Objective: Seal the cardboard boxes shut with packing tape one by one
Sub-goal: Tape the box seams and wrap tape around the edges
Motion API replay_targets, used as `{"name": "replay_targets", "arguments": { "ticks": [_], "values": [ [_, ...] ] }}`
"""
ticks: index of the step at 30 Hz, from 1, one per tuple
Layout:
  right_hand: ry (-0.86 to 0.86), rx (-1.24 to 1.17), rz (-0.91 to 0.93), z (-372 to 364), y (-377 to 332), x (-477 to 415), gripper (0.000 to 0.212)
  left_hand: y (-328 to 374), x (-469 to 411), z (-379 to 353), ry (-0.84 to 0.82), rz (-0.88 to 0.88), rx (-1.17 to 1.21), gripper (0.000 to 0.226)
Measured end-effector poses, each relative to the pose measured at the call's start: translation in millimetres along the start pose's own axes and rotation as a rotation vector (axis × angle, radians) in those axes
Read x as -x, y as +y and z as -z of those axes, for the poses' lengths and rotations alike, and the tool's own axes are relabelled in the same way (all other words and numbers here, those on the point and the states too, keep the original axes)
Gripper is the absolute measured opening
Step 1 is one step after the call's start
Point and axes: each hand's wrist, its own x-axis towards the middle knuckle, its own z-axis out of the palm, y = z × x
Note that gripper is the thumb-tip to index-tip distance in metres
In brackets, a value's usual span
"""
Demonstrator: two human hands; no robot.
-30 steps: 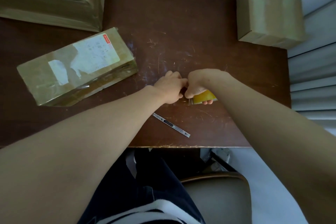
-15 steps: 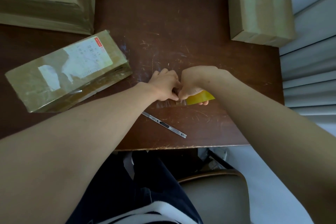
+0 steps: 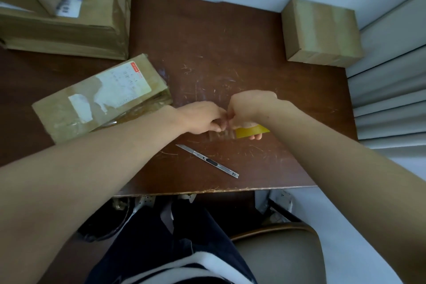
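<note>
Yellow tape roll (image 3: 252, 131) is gripped in the right hand (image 3: 250, 108) mid-surface (image 3: 230, 53), toward the near edge, with fingers (image 3: 258, 137) curled round it. Left hand (image 3: 202, 117) is held touching the right, its fingers pinched on the clear tape end (image 3: 222, 132) beside the roll. Labelled box (image 3: 101, 97) is laid flat toward the left edge, small box (image 3: 320, 32) at the far right corner, large box (image 3: 69, 18) at the far left corner, and utility knife (image 3: 207, 160) by the near edge.

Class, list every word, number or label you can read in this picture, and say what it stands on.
None can be read.
Shipping label on the flat box: print and red tab too blurred.
Barcode label on the stacked boxes: bars visible, digits too blurred.
</note>
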Motion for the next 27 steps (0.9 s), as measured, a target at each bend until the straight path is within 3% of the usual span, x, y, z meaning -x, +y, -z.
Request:
{"name": "replay_targets", "arguments": {
  "ticks": [3, 6, 9, 12, 18, 21, 24, 27],
  "values": [
    [0.08, 0.073, 0.047, 11, -7, 17, 0.018, 1, 23, 10, 0.011, 0.013, 0.152, 0.013],
    [0.203, 0.096, 0.075, 33, -11, 40, 0.014, 8, 50, 25, 0.123, -0.007, 0.347, 0.025],
    [0.287, -0.04, 0.153, 55, -12, 66, 0.012, 15, 79, 44, 0.206, 0.011, 0.528, 0.046],
    [0.345, -0.07, 0.211, 68, -19, 83, 0.013, 13, 115, 58, 0.173, 0.006, 0.693, 0.073],
    [0.38, -0.225, 0.332, 72, -57, 97, 0.011, 6, 174, 57, 0.288, 0.007, 1.026, 0.094],
    [0.373, -0.23, 0.353, 71, -75, 95, 0.01, -6, 197, 52, 0.439, 0.128, 1.163, 0.086],
    [0.357, -0.289, 0.38, 69, -89, 93, 0.01, -17, 215, 46, 0.586, 0.258, 1.274, 0.053],
    [0.36, -0.284, 0.383, 65, -104, 89, 0.008, -31, 234, 40, 0.633, 0.344, 1.302, 0.028]
  ]
}}
